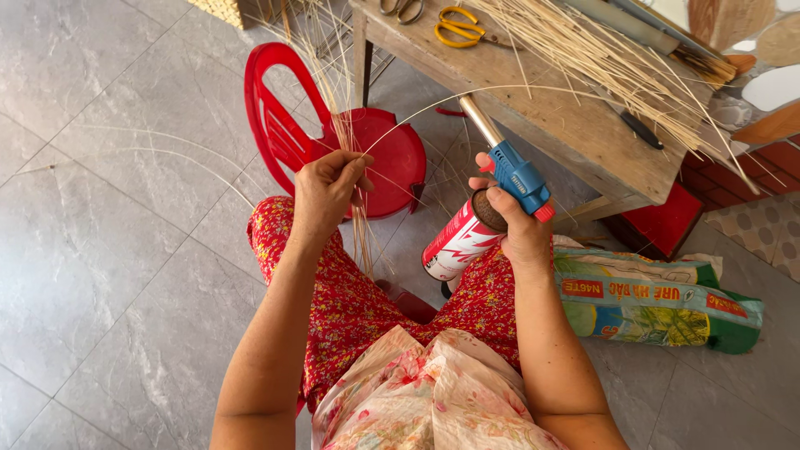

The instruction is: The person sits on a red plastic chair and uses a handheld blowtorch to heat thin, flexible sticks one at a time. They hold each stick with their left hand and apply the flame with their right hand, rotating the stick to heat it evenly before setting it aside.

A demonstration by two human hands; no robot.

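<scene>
**Hand Positions: Reed Bundle and Gas Torch**

Head view. The left hand (327,185) is closed around a bundle of thin reed strands (360,235); fingers (354,171) are curled tight with the thumb pressed against them. The strands pass through the fist, hang down below the fingers and fan upward above them. One long strand (433,102) arcs from the fingertips toward the right, passing just over the torch nozzle (477,117).

The right hand (518,225) grips a gas torch (500,196). The fingers wrap the blue plastic head, thumb on the near side; the red-and-white canister (458,242) extends below and to the left of the fingers. The brass nozzle points up and away from the fingertips. No flame can be made out.

Beyond the left fingers stands a red plastic chair (392,158). Beyond the right fingers is a wooden table (575,125) carrying loose reeds (600,58), yellow-handled scissors (458,29) and a dark-handled knife (640,129). To the right of the right wrist lies a green printed sack (667,304) on the grey tiled floor (100,250).
</scene>
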